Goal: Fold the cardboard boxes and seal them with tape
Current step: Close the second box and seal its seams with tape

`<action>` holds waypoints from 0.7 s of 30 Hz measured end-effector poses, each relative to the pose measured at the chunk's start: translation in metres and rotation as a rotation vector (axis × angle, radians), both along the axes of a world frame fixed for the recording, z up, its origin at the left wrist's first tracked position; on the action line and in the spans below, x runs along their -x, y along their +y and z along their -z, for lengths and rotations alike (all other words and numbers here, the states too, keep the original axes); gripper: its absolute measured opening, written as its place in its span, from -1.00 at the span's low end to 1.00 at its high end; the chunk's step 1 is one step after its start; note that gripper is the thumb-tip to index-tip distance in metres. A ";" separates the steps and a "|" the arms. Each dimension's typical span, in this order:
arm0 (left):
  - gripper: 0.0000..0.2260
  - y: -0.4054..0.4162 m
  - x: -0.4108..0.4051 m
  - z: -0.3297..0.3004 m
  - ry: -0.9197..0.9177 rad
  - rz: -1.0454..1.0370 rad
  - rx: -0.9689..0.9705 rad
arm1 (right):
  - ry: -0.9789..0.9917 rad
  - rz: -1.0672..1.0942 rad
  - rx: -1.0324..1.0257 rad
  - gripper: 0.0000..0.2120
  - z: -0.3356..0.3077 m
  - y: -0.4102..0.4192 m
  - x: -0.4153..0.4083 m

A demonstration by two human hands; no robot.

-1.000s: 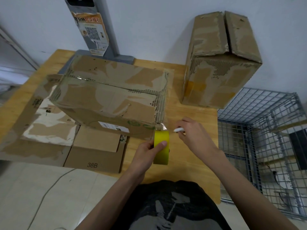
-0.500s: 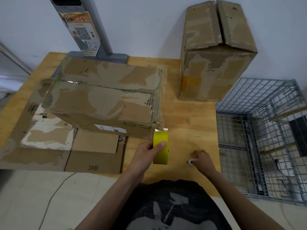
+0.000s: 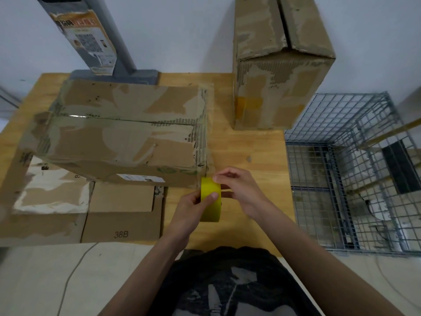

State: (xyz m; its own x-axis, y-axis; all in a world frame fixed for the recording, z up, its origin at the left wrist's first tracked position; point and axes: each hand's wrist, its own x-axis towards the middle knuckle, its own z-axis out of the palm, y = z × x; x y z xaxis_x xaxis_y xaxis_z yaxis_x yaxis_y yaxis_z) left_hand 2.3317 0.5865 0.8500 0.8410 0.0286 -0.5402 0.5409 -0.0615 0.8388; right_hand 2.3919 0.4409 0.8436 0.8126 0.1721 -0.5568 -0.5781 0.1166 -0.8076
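Note:
A worn, folded cardboard box [image 3: 127, 137] with its top flaps closed lies on the wooden table [image 3: 248, 147]. Just off its front right corner, my left hand [image 3: 191, 208] grips a yellow tape roll [image 3: 210, 208] upright, thumb across the outer face. My right hand [image 3: 241, 190] reaches to the roll's top edge, thumb and forefinger pinching at it. A taller folded box [image 3: 278, 65] stands at the back right against the wall. Flattened cardboard [image 3: 75, 210], one piece marked 38B, lies under the front of the low box.
A grey post on a base [image 3: 114, 71] with a sticker stands behind the low box. A wire mesh cage [image 3: 348, 174] adjoins the table's right edge. A thin cable [image 3: 73, 272] runs over the pale floor at front left.
My right hand left the table's front edge, where it held a small white object, and came up to the tape roll. That object is no longer seen. The left hand kept the roll.

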 end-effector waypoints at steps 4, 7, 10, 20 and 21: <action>-0.84 0.000 0.000 0.008 -0.059 0.078 -0.239 | 0.046 0.021 0.033 -0.95 0.014 0.002 0.005; -0.74 0.000 -0.005 0.014 -0.255 0.109 -0.448 | -0.046 -0.001 0.148 -0.94 0.022 -0.005 0.017; -0.86 -0.007 -0.010 0.016 -0.432 0.228 -0.552 | -0.199 -0.030 0.238 -0.95 0.017 -0.018 0.031; -0.90 -0.058 -0.029 0.001 -0.578 0.361 -0.651 | -0.371 0.142 0.209 -0.39 0.029 -0.051 0.082; -0.89 -0.062 -0.029 -0.002 -0.580 0.375 -0.643 | -0.386 0.179 0.225 -0.47 0.030 -0.053 0.084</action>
State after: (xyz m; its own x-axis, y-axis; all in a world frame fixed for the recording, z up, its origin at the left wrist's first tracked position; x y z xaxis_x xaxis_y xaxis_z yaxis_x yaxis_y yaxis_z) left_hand 2.3612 0.5248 0.8515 0.9884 -0.1514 -0.0090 -0.0994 -0.6915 0.7155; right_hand 2.3083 0.3879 0.8137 0.9730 -0.0797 -0.2164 -0.2183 -0.0156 -0.9758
